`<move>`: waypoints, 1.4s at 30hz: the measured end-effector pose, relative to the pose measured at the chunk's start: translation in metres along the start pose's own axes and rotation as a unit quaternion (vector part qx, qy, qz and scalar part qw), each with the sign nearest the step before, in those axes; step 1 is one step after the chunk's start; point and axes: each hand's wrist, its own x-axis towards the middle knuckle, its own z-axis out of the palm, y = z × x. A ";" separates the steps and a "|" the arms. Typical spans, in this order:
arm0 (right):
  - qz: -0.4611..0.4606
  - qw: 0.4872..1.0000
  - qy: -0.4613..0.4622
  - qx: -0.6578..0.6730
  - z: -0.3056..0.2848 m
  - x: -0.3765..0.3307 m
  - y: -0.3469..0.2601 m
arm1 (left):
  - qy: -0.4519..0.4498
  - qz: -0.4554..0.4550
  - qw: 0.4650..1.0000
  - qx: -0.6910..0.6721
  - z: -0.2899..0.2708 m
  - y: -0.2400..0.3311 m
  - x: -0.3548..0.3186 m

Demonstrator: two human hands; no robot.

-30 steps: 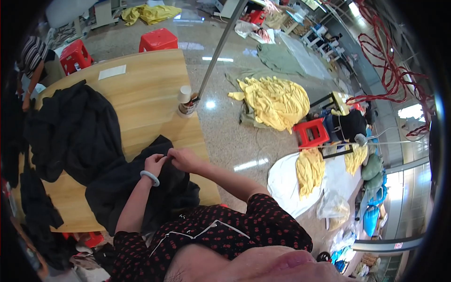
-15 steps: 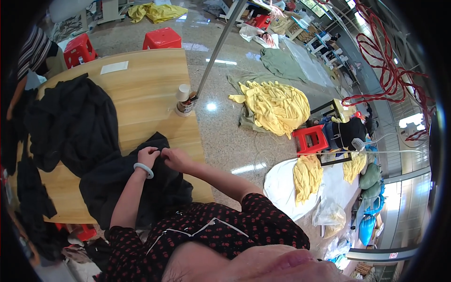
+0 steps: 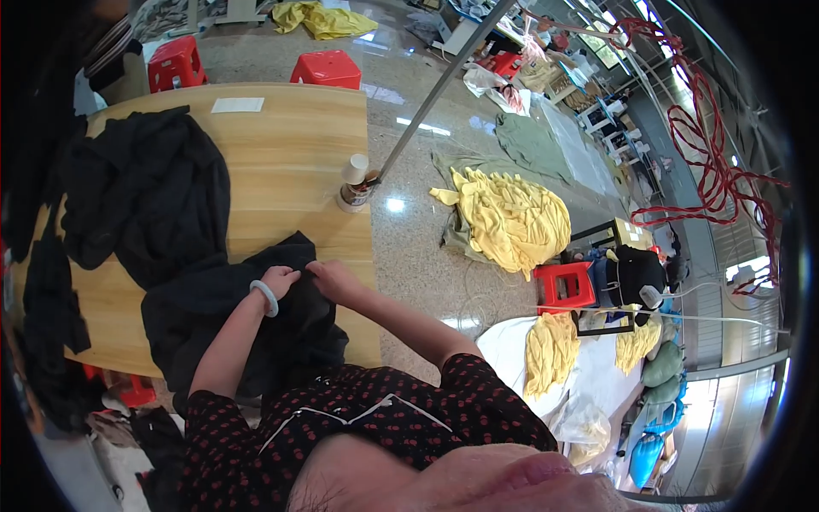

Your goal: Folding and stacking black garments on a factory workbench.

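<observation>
A black garment (image 3: 247, 333) lies bunched over the near edge of the wooden table and against my front. My left hand (image 3: 280, 280), with a pale bangle (image 3: 266, 297) at the wrist, pinches its dark cloth. Just to the right, my right hand (image 3: 331, 281) grips the same cloth near a raised fold, fingers closed together. A small gap separates the two hands. Whatever lies under the fingertips is hidden. More black cloth (image 3: 153, 192) is heaped on the table to the left, touching the garment.
The wooden table (image 3: 299, 128) carries a white paper slip (image 3: 238, 105) and a container (image 3: 352, 195) with a white cup near its right edge. A metal pole (image 3: 435, 98) rises there. Red stools (image 3: 327, 70), piled yellow cloth (image 3: 512, 218) and another person (image 3: 636, 277) are beyond.
My view has shifted, so the table and floor sit differently in the picture. The hands have moved slightly apart, both keeping hold of the black garment.
</observation>
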 end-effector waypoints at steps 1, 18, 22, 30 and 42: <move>-0.012 0.998 -0.031 -0.044 -0.001 0.000 0.000 | 0.001 -0.002 1.000 -0.003 0.001 0.001 -0.003; -0.031 0.987 -0.136 -0.078 -0.019 0.006 -0.013 | 0.136 0.159 0.935 0.286 0.030 0.010 -0.037; -0.026 0.989 -0.131 -0.067 -0.014 0.004 -0.013 | 0.159 0.172 0.931 0.280 0.036 0.003 -0.039; -0.023 0.995 -0.084 0.036 0.002 -0.001 0.000 | 0.175 0.227 0.928 0.237 0.027 -0.008 -0.039; 0.288 0.700 -0.152 0.636 -0.018 -0.003 -0.013 | 0.058 0.275 0.960 0.007 -0.016 0.027 -0.063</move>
